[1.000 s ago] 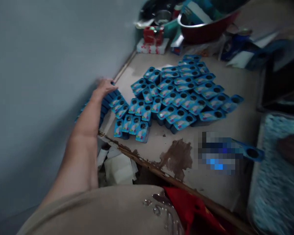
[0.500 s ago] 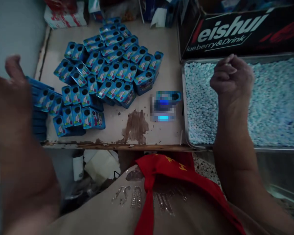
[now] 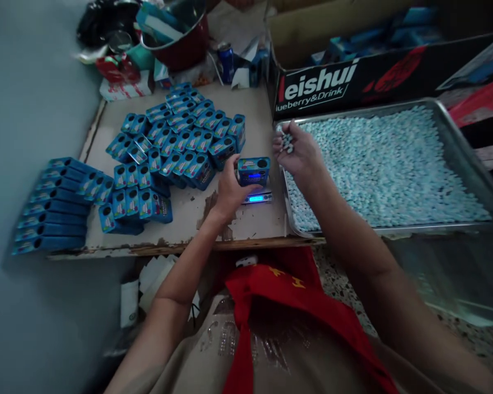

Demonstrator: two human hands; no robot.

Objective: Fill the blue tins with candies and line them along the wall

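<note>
My left hand [image 3: 229,189] grips a small blue candy tin [image 3: 252,172] by its left side, thumb in front. A dark round hole shows at the right of the tin's top. The tin stands on a small digital scale [image 3: 266,198] with a lit blue display. My right hand [image 3: 298,153] is cupped palm up, with several small pale candies [image 3: 286,143] in the palm and fingers. It is over the left rim of a metal tray [image 3: 288,216] spread with pale blue-green candies [image 3: 378,175].
Many similar blue tins [image 3: 175,145] stand in rows left of the scale, and a stack of blue tins [image 3: 53,210] lies at the far left. Behind the tray is a black carton [image 3: 312,87]. A red bowl [image 3: 181,52] and a blue can [image 3: 225,63] stand at the back.
My left hand has come from the far left to the tin on the scale and grips it. My right hand has moved left from over the tray and turned up, showing candies. The view has shifted.
</note>
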